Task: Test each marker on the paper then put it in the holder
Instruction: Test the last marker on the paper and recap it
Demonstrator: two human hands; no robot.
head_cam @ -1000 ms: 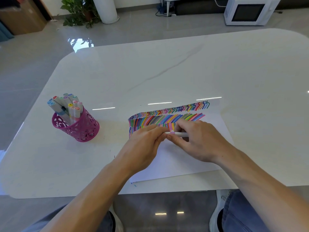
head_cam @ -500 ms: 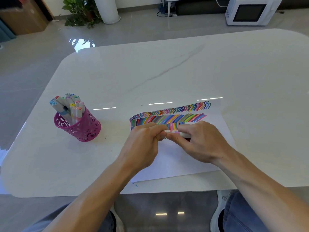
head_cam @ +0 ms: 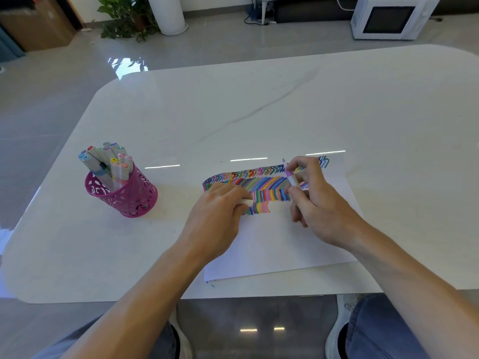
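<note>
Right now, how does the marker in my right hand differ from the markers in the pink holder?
The marker in the right hand is uncapped; the holder markers wear caps. The marker is held over the paper; holder markers stand leaning in the pink holder. Both have pale barrels.

Cap — half inside left fingers, microwave cropped
</note>
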